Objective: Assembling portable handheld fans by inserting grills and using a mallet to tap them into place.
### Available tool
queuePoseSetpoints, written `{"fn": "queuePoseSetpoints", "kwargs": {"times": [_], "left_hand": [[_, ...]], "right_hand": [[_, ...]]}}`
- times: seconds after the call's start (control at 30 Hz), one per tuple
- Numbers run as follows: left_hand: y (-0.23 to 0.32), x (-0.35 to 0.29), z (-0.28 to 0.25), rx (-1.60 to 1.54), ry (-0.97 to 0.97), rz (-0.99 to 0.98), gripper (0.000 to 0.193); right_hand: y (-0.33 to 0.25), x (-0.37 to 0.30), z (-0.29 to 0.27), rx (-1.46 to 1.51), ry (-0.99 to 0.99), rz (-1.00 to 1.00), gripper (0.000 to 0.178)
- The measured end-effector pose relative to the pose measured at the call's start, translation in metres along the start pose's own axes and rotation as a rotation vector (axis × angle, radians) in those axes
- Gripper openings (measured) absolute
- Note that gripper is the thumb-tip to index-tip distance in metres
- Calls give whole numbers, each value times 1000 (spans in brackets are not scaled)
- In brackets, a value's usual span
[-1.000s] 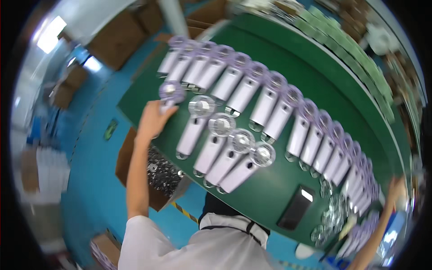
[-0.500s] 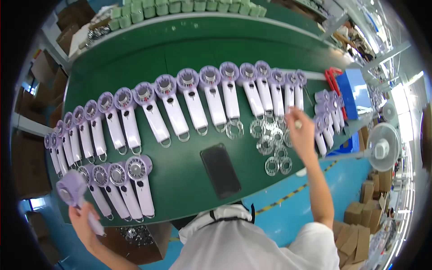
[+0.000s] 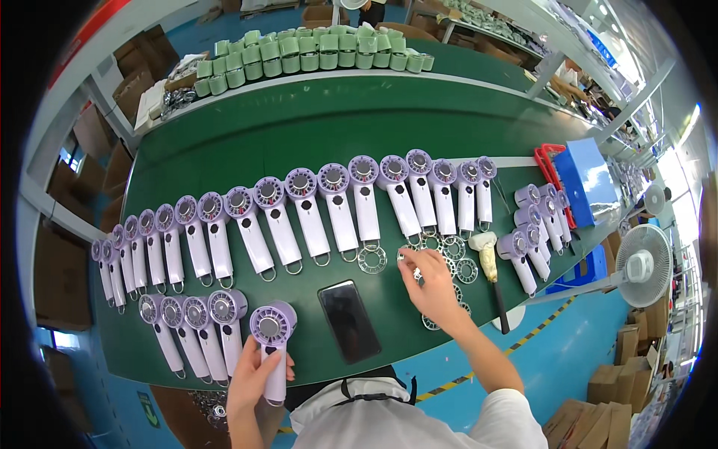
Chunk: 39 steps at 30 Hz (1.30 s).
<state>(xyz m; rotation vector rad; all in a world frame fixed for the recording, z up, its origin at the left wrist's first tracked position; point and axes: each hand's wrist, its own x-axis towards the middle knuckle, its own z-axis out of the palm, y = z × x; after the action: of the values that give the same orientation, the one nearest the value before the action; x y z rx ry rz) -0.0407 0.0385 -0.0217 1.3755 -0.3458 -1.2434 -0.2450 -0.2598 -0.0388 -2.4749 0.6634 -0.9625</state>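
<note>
My left hand point(image 3: 250, 378) is closed round the handle of a lilac hand-held fan point(image 3: 272, 325), tilted at the table's near edge with its round grille up. Over a cluster of clear, flower-cut plastic rings point(image 3: 466, 270) is my right hand point(image 3: 434, 288). Its thumb and fingers are bent together at the rings, and whatever is between the fingertips is hidden. To the right of that hand lies a mallet point(image 3: 488, 258), its head wrapped in pale material and its handle dark. Another clear ring point(image 3: 372, 259) lies left of the hand, below the fan row.
A long row of lilac fans point(image 3: 301, 183) crosses the green table point(image 3: 359, 112). Several more fans point(image 3: 196, 313) lie at near left, others point(image 3: 526, 232) at right. A black phone point(image 3: 349, 322) lies centrally. At right stand a blue bin point(image 3: 587, 183) and a white pedestal fan point(image 3: 639, 262).
My left hand has brought the fan rightward from the table's left edge. My right hand has moved left and nearer, to the rings. The mallet now lies on the table; the whole view has shifted.
</note>
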Motion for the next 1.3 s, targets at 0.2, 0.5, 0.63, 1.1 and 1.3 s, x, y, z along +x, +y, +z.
{"fn": "queuePoseSetpoints", "kwargs": {"times": [0.2,0.5,0.63,1.1,1.3], "left_hand": [[-14,2,8,-101,42,4,35],[9,16,31,-132,-131,40,41],[13,18,35,-135,-158,72,39],[-3,7,13,-205,-96,11,39],[-10,13,14,-215,-84,-22,39]], "right_hand": [[-41,-24,8,126,-7,90,30],[-111,-18,46,703,-137,452,15],[-133,-9,48,945,-207,605,35],[-141,-18,67,878,-329,634,36],[-137,-16,62,826,-295,615,35]]}}
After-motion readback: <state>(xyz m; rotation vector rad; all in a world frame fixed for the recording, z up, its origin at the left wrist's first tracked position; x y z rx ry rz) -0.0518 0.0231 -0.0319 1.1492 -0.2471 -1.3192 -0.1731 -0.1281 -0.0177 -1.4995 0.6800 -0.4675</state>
